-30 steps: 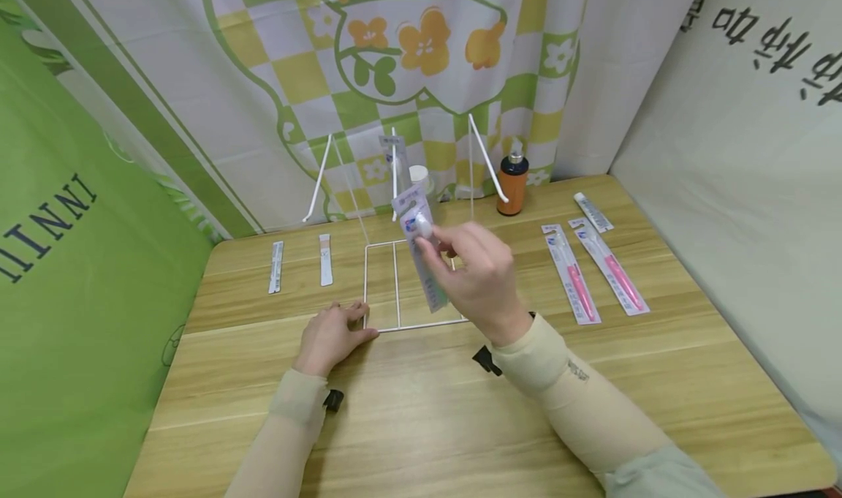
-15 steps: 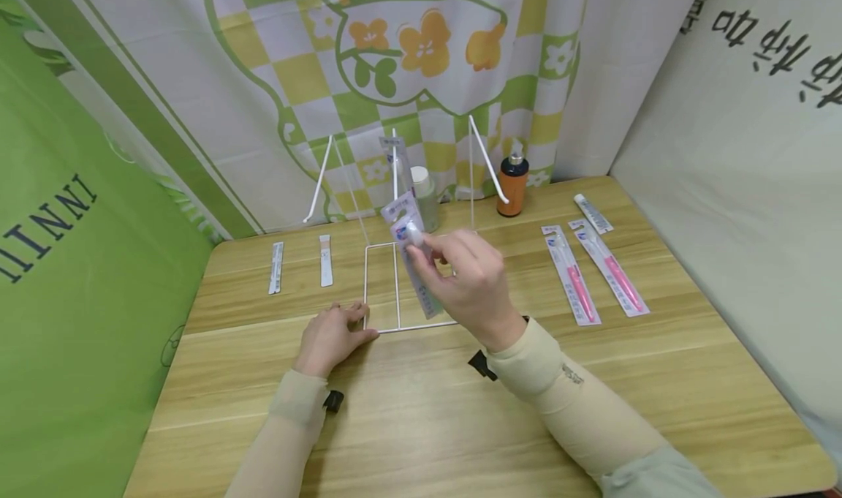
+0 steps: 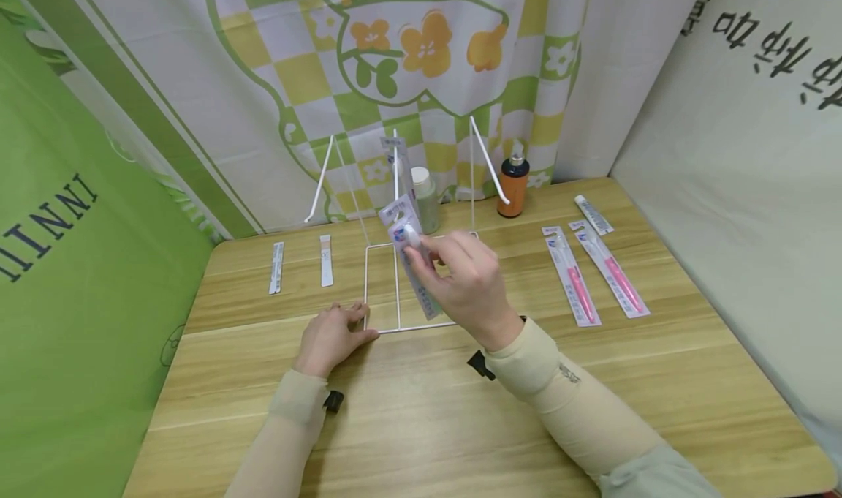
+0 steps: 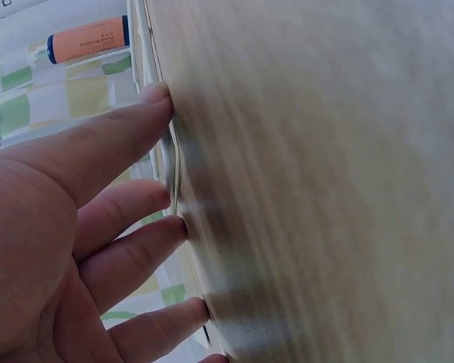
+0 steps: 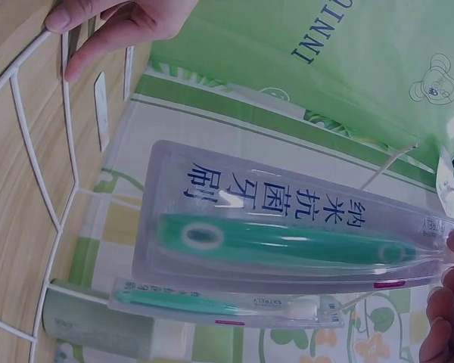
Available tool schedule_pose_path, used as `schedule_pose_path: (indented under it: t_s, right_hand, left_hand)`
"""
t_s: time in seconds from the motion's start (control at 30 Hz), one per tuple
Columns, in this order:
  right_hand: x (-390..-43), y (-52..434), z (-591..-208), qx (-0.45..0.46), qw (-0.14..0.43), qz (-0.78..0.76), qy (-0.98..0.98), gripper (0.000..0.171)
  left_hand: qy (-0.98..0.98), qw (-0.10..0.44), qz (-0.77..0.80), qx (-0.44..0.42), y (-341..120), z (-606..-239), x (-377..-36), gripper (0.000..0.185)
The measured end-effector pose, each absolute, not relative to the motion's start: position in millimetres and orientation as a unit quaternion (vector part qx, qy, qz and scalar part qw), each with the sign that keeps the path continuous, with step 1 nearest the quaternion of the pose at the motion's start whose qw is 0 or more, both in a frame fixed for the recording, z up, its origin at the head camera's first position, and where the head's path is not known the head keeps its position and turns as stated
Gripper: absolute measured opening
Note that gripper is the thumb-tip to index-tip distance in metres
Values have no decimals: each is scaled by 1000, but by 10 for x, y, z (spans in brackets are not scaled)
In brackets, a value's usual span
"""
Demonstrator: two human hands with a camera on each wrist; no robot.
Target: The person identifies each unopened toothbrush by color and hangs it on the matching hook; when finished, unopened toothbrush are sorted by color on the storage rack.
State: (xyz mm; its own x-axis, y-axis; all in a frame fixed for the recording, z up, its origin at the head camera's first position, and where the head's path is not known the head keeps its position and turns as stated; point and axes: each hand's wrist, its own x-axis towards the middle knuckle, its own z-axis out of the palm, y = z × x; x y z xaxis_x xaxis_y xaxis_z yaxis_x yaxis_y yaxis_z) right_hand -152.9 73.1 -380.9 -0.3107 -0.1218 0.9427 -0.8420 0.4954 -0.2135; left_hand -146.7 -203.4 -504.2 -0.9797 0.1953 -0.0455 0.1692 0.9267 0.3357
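Observation:
My right hand (image 3: 421, 246) pinches the top of a clear pack with a green toothbrush (image 3: 413, 260) and holds it upright over the white wire rack (image 3: 381, 287), just below the middle hook (image 3: 395, 163). A second pack (image 3: 393, 153) hangs on that hook. In the right wrist view the held pack (image 5: 287, 234) fills the middle, my fingers (image 5: 446, 318) are at its right end, and the hung pack (image 5: 219, 302) lies behind it. My left hand (image 3: 349, 319) rests flat, fingers straight, on the rack's front left corner. In the left wrist view its fingertips (image 4: 163, 200) touch the wire on the table (image 4: 325, 189).
Two pink toothbrush packs (image 3: 571, 273) (image 3: 612, 268) and a small tube (image 3: 593, 213) lie at the right. An orange bottle (image 3: 512, 180) and a pale green bottle (image 3: 424, 198) stand at the back. Two narrow strips (image 3: 276, 266) (image 3: 325, 259) lie at the left. Cloth walls enclose the table.
My right hand has carried the green toothbrush pack a little left and back, closer to the middle hook. The left hand has stayed on the rack's corner.

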Motion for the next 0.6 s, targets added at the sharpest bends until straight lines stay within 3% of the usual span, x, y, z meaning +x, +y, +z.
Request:
schedule_pose_path:
  t_s: [0.6]
  right_hand:
    - [-1572,695,-3865,340,478,366,-723,15]
  left_hand:
    - [980,38,168,97,-2039,-5049,-1462,63]
